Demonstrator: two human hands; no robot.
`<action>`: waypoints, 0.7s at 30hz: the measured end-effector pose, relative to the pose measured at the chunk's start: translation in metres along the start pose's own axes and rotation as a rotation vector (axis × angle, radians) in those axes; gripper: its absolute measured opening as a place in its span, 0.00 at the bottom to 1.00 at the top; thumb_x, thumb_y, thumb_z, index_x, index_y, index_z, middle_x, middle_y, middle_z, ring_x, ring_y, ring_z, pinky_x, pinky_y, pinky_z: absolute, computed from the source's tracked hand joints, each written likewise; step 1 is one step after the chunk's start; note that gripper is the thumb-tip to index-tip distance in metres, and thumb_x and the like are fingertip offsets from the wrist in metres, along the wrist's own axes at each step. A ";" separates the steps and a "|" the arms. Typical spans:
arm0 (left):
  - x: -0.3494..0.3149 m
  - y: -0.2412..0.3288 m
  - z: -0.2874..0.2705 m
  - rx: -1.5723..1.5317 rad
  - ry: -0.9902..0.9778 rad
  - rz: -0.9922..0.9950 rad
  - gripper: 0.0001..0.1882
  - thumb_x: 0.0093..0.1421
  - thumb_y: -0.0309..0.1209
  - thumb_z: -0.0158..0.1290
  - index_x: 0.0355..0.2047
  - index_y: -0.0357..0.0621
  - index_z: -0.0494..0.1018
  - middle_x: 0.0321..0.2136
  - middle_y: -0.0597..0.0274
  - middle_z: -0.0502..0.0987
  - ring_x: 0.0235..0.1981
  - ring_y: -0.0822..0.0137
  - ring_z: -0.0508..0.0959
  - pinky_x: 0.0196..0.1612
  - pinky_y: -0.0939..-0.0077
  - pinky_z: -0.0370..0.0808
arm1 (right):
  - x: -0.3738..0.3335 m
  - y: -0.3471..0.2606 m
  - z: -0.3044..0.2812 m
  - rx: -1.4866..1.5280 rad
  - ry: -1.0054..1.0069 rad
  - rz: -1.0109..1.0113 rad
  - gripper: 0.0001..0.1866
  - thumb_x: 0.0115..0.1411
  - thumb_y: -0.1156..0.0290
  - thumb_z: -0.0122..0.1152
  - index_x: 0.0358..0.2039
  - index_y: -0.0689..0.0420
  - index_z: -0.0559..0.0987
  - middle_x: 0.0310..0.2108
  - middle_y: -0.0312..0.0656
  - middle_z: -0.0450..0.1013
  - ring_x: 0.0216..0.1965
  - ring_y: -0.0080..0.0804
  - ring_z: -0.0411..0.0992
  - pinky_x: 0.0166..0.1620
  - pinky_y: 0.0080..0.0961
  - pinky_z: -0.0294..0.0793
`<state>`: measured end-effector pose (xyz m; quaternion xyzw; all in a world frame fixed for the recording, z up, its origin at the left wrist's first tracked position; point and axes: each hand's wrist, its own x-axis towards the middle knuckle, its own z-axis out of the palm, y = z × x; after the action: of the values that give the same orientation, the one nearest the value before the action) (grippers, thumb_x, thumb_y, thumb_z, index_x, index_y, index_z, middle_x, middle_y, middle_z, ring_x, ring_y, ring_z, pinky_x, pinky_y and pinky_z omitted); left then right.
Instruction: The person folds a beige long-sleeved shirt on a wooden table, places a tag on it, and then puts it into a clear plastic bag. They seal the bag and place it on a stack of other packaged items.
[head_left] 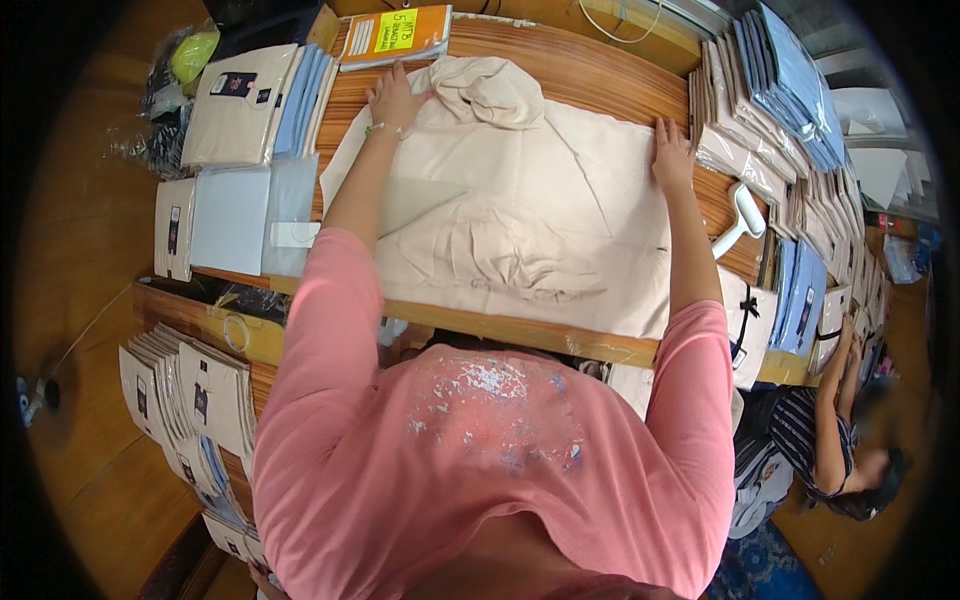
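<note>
A cream cloth garment [590,180] lies spread over the wooden table in front of me. Its far part is bunched into a rounded heap, and more loose folds gather near its front edge. My left hand [394,98] rests at the garment's far left edge beside the heap, fingers spread. At the far right corner of the cloth lies my right hand [673,152], its fingers stretched out along the edge. Neither hand appears to grip anything. A white lint roller [743,215] is to the right of my right forearm.
Packed cream shirts [235,105] stand at the far left, near an orange notebook [395,38] with a yellow label. Cream and blue packets [785,90] pile up at the right. White sheets [230,220] lie left. Another person [825,440] works at the lower right.
</note>
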<state>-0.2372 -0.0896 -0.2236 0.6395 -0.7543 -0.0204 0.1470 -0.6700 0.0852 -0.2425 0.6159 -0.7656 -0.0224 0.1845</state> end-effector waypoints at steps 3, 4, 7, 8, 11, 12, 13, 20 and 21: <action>0.008 0.010 -0.020 -0.034 -0.395 -0.013 0.24 0.57 0.44 0.51 0.48 0.39 0.70 0.44 0.53 0.74 0.47 0.59 0.72 0.54 0.63 0.63 | 0.003 -0.010 -0.019 -0.110 -0.270 -0.014 0.19 0.54 0.72 0.50 0.48 0.51 0.73 0.46 0.41 0.70 0.49 0.38 0.66 0.48 0.49 0.63; 0.008 -0.002 -0.021 -0.266 -0.422 -0.019 0.24 0.58 0.44 0.51 0.47 0.38 0.71 0.42 0.56 0.75 0.45 0.63 0.73 0.52 0.67 0.64 | 0.009 -0.012 -0.044 -0.118 -0.351 -0.040 0.16 0.54 0.72 0.50 0.44 0.52 0.75 0.41 0.42 0.71 0.46 0.40 0.68 0.47 0.48 0.64; 0.012 -0.040 -0.037 -0.937 -0.510 -0.067 0.22 0.61 0.43 0.48 0.47 0.38 0.71 0.41 0.64 0.75 0.42 0.72 0.73 0.50 0.78 0.65 | -0.005 0.016 -0.093 0.045 -0.255 -0.040 0.10 0.51 0.68 0.56 0.33 0.55 0.79 0.32 0.45 0.74 0.39 0.41 0.71 0.43 0.45 0.67; 0.003 -0.043 -0.057 -1.123 -0.566 -0.119 0.22 0.62 0.42 0.47 0.48 0.38 0.70 0.42 0.67 0.74 0.43 0.74 0.71 0.49 0.82 0.65 | -0.020 0.030 -0.104 0.133 -0.171 -0.024 0.10 0.50 0.65 0.58 0.30 0.55 0.80 0.30 0.46 0.74 0.37 0.42 0.72 0.42 0.43 0.67; -0.042 -0.042 -0.128 -1.266 -0.506 -0.226 0.22 0.62 0.39 0.47 0.52 0.37 0.65 0.45 0.64 0.73 0.45 0.74 0.71 0.50 0.80 0.65 | -0.066 0.069 -0.146 0.578 -0.190 -0.064 0.10 0.48 0.74 0.60 0.32 0.62 0.76 0.29 0.51 0.71 0.33 0.47 0.70 0.37 0.34 0.68; -0.060 -0.043 -0.138 -1.309 -0.494 -0.245 0.23 0.62 0.39 0.47 0.53 0.37 0.64 0.46 0.63 0.72 0.46 0.74 0.70 0.50 0.80 0.65 | -0.088 0.075 -0.159 0.752 -0.246 0.025 0.08 0.49 0.77 0.59 0.32 0.64 0.75 0.26 0.47 0.70 0.31 0.41 0.69 0.36 0.28 0.67; -0.081 -0.052 -0.147 -1.261 -0.482 -0.217 0.22 0.62 0.37 0.47 0.53 0.37 0.64 0.46 0.63 0.73 0.46 0.74 0.71 0.50 0.80 0.65 | -0.111 0.089 -0.156 0.860 -0.246 0.056 0.07 0.50 0.79 0.58 0.32 0.64 0.75 0.25 0.44 0.69 0.31 0.37 0.68 0.36 0.25 0.66; -0.228 -0.120 -0.128 -0.969 -0.499 -0.061 0.12 0.50 0.20 0.58 0.34 0.38 0.68 0.31 0.68 0.70 0.36 0.76 0.68 0.42 0.82 0.66 | -0.228 0.086 -0.144 0.732 -0.223 0.054 0.18 0.43 0.85 0.57 0.34 0.52 0.82 0.31 0.41 0.64 0.36 0.35 0.65 0.41 0.26 0.66; -0.242 -0.124 -0.114 -0.928 -0.484 -0.050 0.12 0.48 0.19 0.59 0.31 0.38 0.67 0.29 0.69 0.69 0.35 0.76 0.67 0.41 0.83 0.65 | -0.235 0.082 -0.138 0.647 -0.182 0.012 0.20 0.41 0.85 0.58 0.34 0.50 0.82 0.30 0.41 0.63 0.36 0.39 0.64 0.42 0.29 0.66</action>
<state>-0.0560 0.1404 -0.1887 0.5017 -0.6629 -0.5033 0.2357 -0.6635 0.3552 -0.1519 0.6334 -0.7501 0.1679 -0.0894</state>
